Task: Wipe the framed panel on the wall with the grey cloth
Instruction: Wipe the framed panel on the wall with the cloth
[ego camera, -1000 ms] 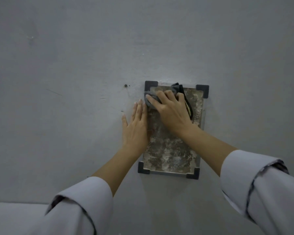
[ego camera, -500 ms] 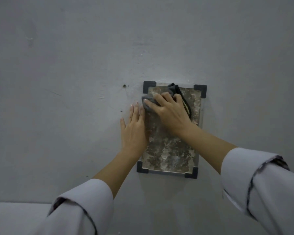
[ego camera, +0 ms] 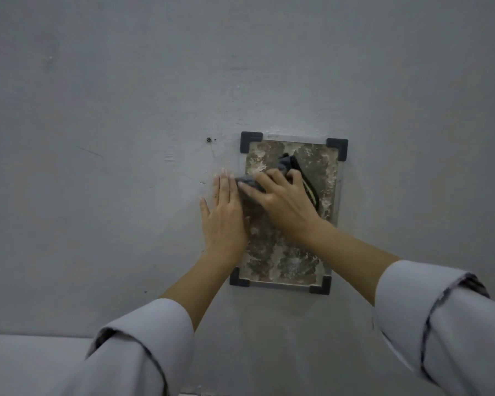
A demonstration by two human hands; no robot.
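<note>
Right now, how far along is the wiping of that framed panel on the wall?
Midway. The right hand presses the grey cloth against the framed panel at its upper left, while the left hand lies flat beside the frame. The lower half shows mottled patches; nothing tells whether it has been wiped.

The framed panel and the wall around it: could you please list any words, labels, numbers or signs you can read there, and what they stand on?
None can be read.
Framed panel: only mottled brown and pale blotches, no lettering.
Grey cloth under the right hand: a dark strip with a pale edge, no legible print.
Wall: a small screw hole and scuffs, no writing.
</note>
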